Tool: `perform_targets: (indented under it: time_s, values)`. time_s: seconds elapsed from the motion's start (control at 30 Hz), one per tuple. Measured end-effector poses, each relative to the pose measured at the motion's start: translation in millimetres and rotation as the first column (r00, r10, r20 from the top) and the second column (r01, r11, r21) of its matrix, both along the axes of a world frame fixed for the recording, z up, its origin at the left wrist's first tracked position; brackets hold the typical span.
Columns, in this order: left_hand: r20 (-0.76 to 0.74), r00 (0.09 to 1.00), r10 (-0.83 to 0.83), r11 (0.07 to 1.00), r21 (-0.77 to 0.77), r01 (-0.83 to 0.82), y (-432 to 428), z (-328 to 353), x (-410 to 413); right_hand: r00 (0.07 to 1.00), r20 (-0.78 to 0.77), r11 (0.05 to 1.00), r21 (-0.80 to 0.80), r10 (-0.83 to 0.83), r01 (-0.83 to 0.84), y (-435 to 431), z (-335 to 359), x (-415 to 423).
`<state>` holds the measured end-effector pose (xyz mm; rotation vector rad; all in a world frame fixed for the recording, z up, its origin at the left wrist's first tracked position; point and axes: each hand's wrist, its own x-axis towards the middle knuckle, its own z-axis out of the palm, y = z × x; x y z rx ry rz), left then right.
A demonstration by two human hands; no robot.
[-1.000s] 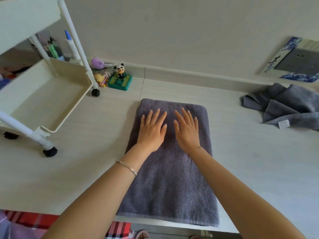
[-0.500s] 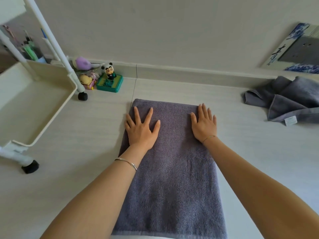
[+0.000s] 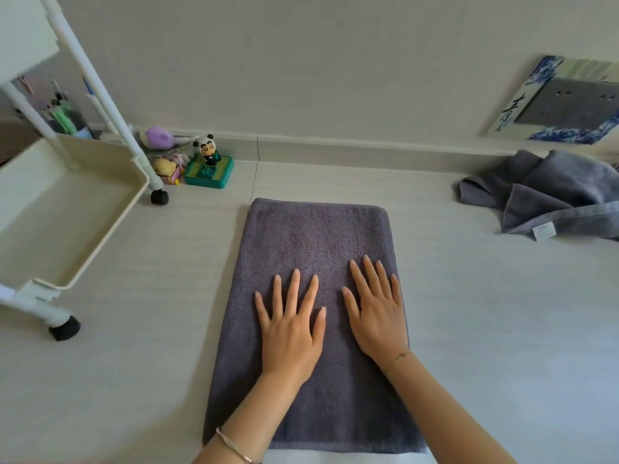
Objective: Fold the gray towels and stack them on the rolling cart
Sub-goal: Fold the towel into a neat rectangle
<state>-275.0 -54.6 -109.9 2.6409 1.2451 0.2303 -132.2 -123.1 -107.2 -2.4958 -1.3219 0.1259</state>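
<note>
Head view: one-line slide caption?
Left hand and right hand press flat on folded dark gray terry towel; cream rolling cart left, crumpled gray towels right.

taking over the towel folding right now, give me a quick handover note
Hands: the left hand and right hand are both open, palms flat side by side on the gray towel.
Things: that towel lies as a long rectangle on the table, apparently already folded once. The crumpled gray towels sit at far right. The rolling cart stands at left.
Done: first fold smoothed; no towel is on the cart's visible tray.
Left: finish folding this towel, fold the crumpled ones, stack all on the cart.
</note>
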Motion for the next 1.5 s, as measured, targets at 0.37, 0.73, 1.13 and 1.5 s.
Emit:
perform_targets:
  time_s: [0.37, 0.73, 1.13, 1.5]
  values:
    - [-0.022, 0.994, -0.108, 0.988, -0.115, 0.105, 24, 20, 23, 0.998, -0.059, 0.999, 0.050, 0.023, -0.020, 4, 18, 20]
    - [-0.083, 0.964, -0.253, 0.966, 0.026, 0.256, -7, 2, -65, 0.998, 0.038, 0.998, -0.016, 0.058, -0.057, -81, 1, -22]
    - [-0.206, 0.839, -0.504, 0.854, 0.026, 0.519, -20, 18, -85, 0.908, 0.027, 0.907, -0.064, 0.418, -0.416, -120, 21, -36]
    - [-0.311, 0.739, -0.598, 0.758, 0.081, 0.647, -20, 20, -71, 0.873, 0.054, 0.873, -0.100, 0.484, -0.478, -127, 12, -34]
